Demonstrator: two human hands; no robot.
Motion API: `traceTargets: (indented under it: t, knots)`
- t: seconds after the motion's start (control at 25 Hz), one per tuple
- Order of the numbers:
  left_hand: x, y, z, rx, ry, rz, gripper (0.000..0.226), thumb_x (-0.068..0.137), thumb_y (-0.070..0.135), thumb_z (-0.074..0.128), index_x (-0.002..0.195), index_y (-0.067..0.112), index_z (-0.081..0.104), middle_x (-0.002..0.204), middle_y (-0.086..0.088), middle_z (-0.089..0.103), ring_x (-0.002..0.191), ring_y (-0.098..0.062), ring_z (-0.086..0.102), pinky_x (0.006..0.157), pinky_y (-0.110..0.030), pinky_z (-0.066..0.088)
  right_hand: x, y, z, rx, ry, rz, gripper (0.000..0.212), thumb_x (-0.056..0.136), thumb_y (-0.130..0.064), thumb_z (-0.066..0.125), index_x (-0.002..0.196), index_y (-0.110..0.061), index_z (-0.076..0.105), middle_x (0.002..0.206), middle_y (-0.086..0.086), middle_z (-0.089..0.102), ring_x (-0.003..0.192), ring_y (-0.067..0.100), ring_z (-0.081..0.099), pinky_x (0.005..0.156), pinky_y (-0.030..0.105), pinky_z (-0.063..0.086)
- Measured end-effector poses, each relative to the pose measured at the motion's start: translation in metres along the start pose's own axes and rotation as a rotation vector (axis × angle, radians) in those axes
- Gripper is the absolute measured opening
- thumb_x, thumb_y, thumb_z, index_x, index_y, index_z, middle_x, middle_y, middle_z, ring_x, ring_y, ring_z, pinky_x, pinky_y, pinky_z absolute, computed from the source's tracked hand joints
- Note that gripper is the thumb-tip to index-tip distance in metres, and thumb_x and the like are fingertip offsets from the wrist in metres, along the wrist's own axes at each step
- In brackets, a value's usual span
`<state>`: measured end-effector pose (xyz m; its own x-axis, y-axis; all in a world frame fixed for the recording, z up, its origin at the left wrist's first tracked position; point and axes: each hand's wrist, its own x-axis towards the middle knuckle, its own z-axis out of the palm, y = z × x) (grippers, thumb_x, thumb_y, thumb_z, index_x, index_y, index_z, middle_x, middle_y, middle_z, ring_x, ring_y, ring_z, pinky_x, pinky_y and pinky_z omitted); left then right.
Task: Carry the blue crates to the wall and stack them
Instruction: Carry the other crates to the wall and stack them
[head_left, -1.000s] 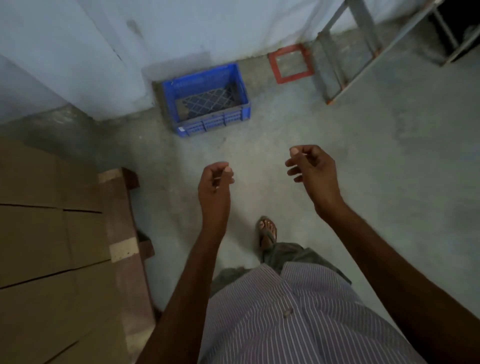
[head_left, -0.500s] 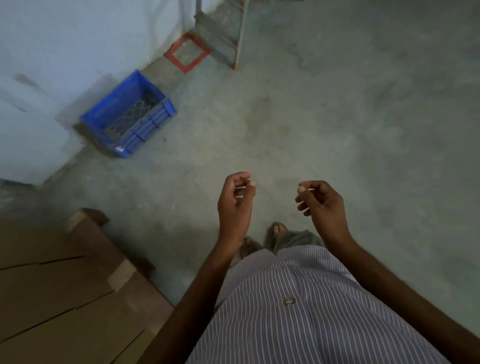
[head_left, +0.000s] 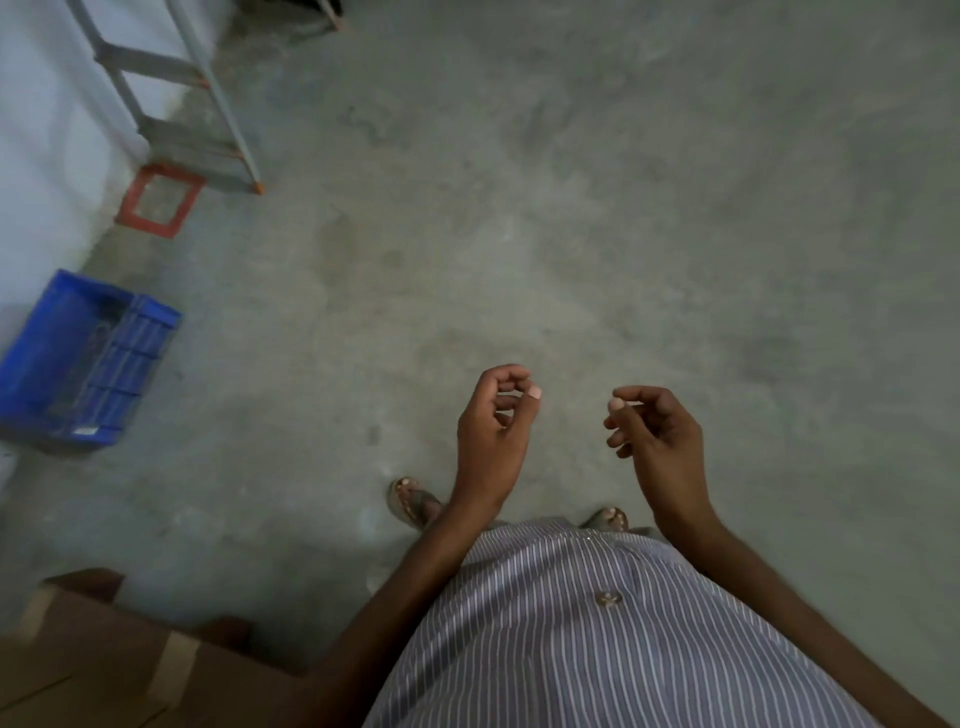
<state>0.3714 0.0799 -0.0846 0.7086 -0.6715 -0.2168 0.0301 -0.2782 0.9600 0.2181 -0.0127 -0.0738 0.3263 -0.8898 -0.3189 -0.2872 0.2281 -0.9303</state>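
Far left there's one blue crate (head_left: 85, 364) on the concrete floor (head_left: 597, 218), right up against the pale wall (head_left: 31, 156), open side up, nothing on top of it yet. Its long axis runs along the wall, short end facing toward the bottom of the frame. Further up the wall: a red square frame (head_left: 158, 200) and a metal ladder (head_left: 171, 98). Cardboard boxes (head_left: 93, 660) at bottom left. Then the left hand (head_left: 493, 431), loosely curled and carrying nothing, and the right hand (head_left: 654, 441), same deal, both empty in front of the striped shirt (head_left: 597, 634). Crate sits well off to the left, so left hand's nearer, but imo no other crate is in view, and the next one prob has to be fetched from elsewhere.
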Motion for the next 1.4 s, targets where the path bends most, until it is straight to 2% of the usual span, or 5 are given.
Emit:
traceTargets:
  t: [0.2, 0.36, 0.52, 0.88, 1.4]
  knots:
    - [-0.032, 0.022, 0.158, 0.078, -0.318, 0.052, 0.016, 0.096, 0.022, 0.067, 0.111, 0.025, 0.066, 0.098, 0.017, 0.070, 0.088, -0.009, 0.067, 0.078, -0.026, 0.056, -0.012, 0.038, -0.151, 0.072, 0.248, 0.050, 0.010, 0.098, -0.014, 0.066, 0.106, -0.009, 0.066, 0.080, 0.014, 0.068, 0.065, 0.016, 0.062, 0.060, 0.027, 0.050]
    - [-0.038, 0.052, 0.260, 0.170, -0.541, 0.132, 0.015, 0.094, 0.023, 0.068, 0.109, 0.025, 0.066, 0.099, 0.015, 0.070, 0.089, -0.010, 0.068, 0.078, -0.033, 0.057, -0.004, 0.058, -0.228, 0.149, 0.533, 0.059, 0.012, 0.098, -0.016, 0.066, 0.110, -0.014, 0.063, 0.088, 0.016, 0.068, 0.071, 0.023, 0.065, 0.063, 0.022, 0.053]
    - [-0.033, 0.069, 0.366, 0.236, -0.717, 0.158, 0.022, 0.091, 0.022, 0.074, 0.111, 0.022, 0.065, 0.097, 0.013, 0.071, 0.087, -0.008, 0.068, 0.074, -0.020, 0.054, 0.020, 0.072, -0.307, 0.217, 0.765, 0.109, 0.017, 0.097, -0.017, 0.067, 0.113, -0.017, 0.061, 0.086, 0.010, 0.068, 0.072, 0.024, 0.067, 0.067, 0.035, 0.054]
    - [-0.057, 0.117, 0.629, 0.275, -1.151, 0.223, 0.026, 0.087, 0.026, 0.079, 0.108, 0.026, 0.064, 0.095, 0.010, 0.070, 0.081, -0.008, 0.067, 0.071, -0.020, 0.052, 0.054, 0.082, -0.507, 0.337, 1.275, 0.170, 0.017, 0.095, -0.014, 0.069, 0.111, -0.017, 0.062, 0.085, 0.013, 0.068, 0.072, 0.032, 0.066, 0.061, 0.024, 0.053]
    - [-0.247, 0.161, 0.995, 0.245, -1.322, 0.292, 0.025, 0.088, 0.028, 0.078, 0.107, 0.024, 0.063, 0.094, 0.007, 0.070, 0.082, -0.008, 0.067, 0.068, -0.019, 0.050, 0.019, 0.158, -0.885, 0.383, 1.520, 0.195, 0.016, 0.094, -0.017, 0.069, 0.109, -0.018, 0.062, 0.084, 0.012, 0.069, 0.064, 0.017, 0.064, 0.063, 0.029, 0.050]
